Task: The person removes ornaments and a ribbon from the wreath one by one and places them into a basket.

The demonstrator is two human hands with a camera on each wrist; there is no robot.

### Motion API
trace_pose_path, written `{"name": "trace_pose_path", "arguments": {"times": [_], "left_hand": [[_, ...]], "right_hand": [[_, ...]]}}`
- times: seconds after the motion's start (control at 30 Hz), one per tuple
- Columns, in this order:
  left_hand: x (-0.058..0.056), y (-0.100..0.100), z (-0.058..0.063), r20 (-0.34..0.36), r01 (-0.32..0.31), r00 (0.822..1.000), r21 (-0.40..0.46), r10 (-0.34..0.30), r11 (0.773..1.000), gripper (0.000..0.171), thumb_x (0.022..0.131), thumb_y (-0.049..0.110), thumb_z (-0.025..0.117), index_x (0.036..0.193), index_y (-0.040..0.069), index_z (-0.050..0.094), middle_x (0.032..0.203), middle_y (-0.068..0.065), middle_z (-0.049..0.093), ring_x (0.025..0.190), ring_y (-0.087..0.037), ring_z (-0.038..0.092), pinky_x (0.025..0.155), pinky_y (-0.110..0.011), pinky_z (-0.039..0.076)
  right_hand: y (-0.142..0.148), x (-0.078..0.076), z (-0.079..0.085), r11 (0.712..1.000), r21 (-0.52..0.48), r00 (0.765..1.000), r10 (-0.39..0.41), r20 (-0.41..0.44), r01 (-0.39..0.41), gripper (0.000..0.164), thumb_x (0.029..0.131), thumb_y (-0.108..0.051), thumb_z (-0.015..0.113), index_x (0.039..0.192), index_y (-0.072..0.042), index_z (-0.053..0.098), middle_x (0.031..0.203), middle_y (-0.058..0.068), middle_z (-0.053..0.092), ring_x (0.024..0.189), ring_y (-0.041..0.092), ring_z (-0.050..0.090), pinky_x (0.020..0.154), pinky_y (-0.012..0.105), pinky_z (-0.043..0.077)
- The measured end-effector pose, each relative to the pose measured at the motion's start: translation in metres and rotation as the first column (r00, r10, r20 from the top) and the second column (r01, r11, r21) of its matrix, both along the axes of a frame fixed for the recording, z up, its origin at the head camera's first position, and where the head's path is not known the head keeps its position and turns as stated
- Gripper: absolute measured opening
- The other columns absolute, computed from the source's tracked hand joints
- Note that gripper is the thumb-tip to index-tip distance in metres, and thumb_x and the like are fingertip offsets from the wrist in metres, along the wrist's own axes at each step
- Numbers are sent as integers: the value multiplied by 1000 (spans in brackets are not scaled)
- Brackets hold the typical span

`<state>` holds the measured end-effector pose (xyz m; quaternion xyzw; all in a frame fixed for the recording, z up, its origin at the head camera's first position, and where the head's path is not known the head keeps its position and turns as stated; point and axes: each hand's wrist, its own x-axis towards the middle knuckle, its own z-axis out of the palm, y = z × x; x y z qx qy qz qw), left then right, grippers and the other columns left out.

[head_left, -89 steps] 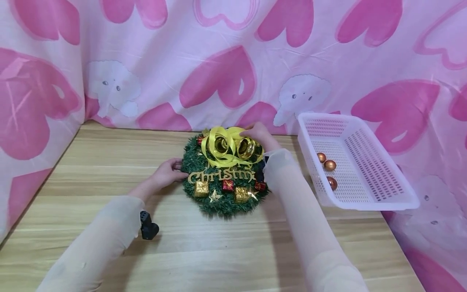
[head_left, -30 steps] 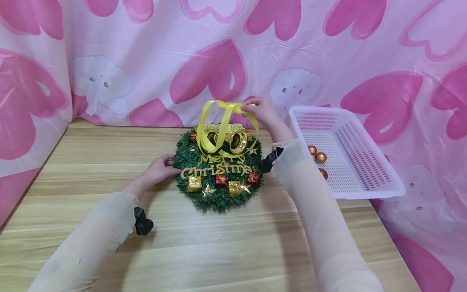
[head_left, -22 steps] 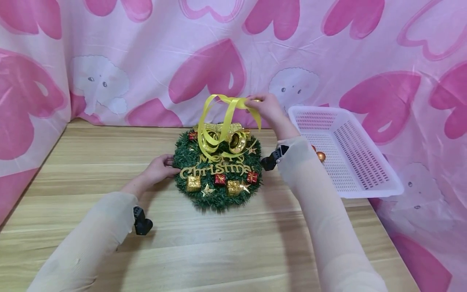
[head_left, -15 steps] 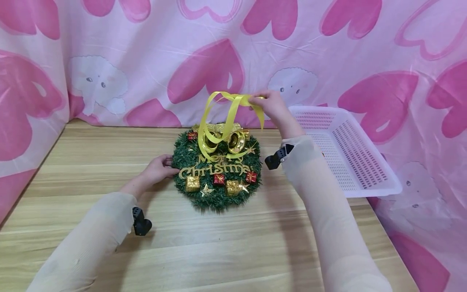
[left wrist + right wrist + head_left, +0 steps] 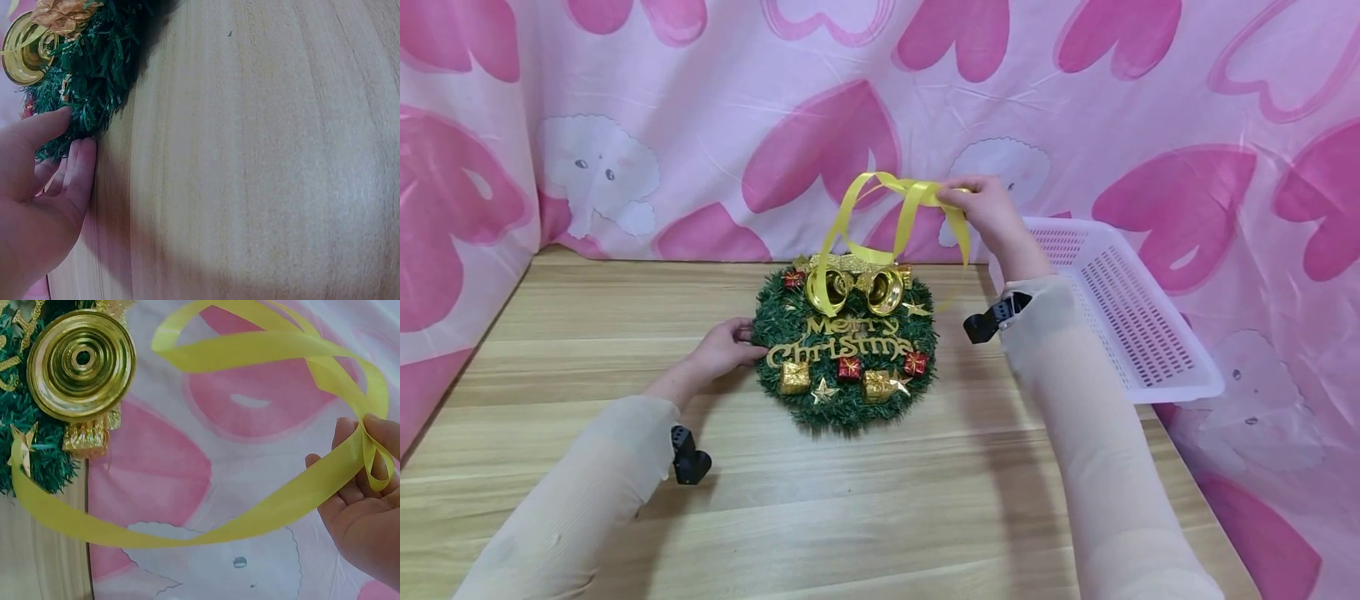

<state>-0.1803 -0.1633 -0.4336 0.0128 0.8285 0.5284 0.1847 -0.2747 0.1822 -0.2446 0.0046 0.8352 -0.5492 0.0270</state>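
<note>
A green Christmas wreath (image 5: pixel 842 412) lies on the table, trimmed with gold "Merry Christmas" lettering (image 5: pixel 842 350), small gift boxes, stars and two gold bells (image 5: pixel 886 293). At its left edge, my left hand (image 5: pixel 721 350) holds the rim; in the left wrist view the thumb is on the greenery and the fingers are low beside it. Up and to the right, my right hand (image 5: pixel 988 212) pinches a bow of yellow ribbon (image 5: pixel 912 210). The ribbon (image 5: pixel 275 497) hangs in loose loops, one strand trailing down over the wreath in the right wrist view.
A white perforated plastic basket (image 5: pixel 1157 333) stands at the right of the wooden table (image 5: pixel 820 517), partly behind my right arm. Pink heart-patterned cloth (image 5: pixel 700 150) hangs behind the table and at both sides.
My right hand has raised the yellow ribbon off the bells and carried it up and right. My left hand has stayed at the wreath. The copper balls in the basket are now hidden by the right arm.
</note>
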Motion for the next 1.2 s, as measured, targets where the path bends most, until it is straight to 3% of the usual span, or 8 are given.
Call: {"name": "trace_pose_path", "arguments": {"times": [0.1,0.37,0.83,1.03,1.2], "left_hand": [[1,0,1,0,5,1000,8,-5,1000,72,88,7,59,141,-16,16,135,-37,34,103,-33,57,85,-27,56],[0,-1,0,-1,3,1000,20,-3,1000,72,88,7,60,141,-16,16,135,-37,35,102,-30,57,84,-25,57],[0,2,-1,-8,3,1000,20,-3,1000,71,87,5,60,141,-16,18,132,-35,37,91,-19,59,80,-21,57],[1,3,2,-6,-2,1000,7,2,1000,72,87,6,61,141,-15,19,133,-35,37,97,-26,59,82,-22,57],[2,3,1,7,5,1000,19,-6,1000,73,88,8,61,142,-14,17,134,-34,36,103,-30,56,86,-25,56]], "right_hand": [[8,0,2,999,-29,1000,-19,9,19,31,89,-16,62,115,0,63,83,-7,61,78,7,56,81,21,45],[31,1,9,996,-41,996,-81,33,83,38,90,-21,61,124,-3,59,109,0,55,88,11,57,105,31,41],[75,8,16,981,-27,980,-192,53,194,43,89,-30,63,125,-8,58,100,-7,55,89,7,54,107,28,40],[95,12,20,969,-25,967,-243,78,246,49,86,-37,65,128,-12,57,103,-8,56,95,8,54,113,30,33],[112,16,26,950,-112,955,-282,87,291,47,84,-34,67,126,-15,59,104,-8,56,94,8,55,116,29,29]]}}
